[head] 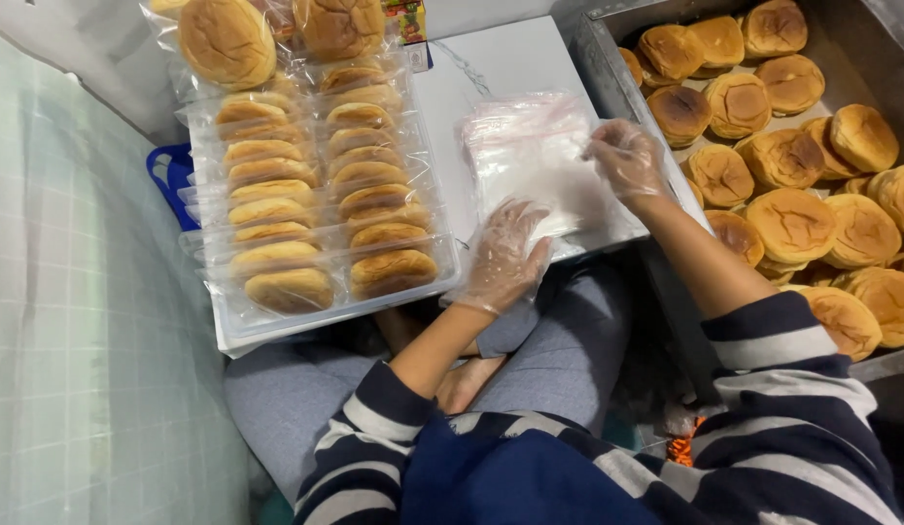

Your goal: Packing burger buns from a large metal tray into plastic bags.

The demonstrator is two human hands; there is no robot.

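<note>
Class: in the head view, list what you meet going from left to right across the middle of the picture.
Blue basket → tray of bagged buns → left hand → stack of clear bags → right hand → metal tray of loose buns.

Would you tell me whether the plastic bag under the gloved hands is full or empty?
Empty: the clear plastic bag lies flat, no bun inside.

Pale checked curtain, white tabletop

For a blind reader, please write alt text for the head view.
Two hands in clear plastic gloves, left hand and right hand, handle a stack of clear plastic bags, between bagged golden buns and a metal tray of loose buns.
</note>
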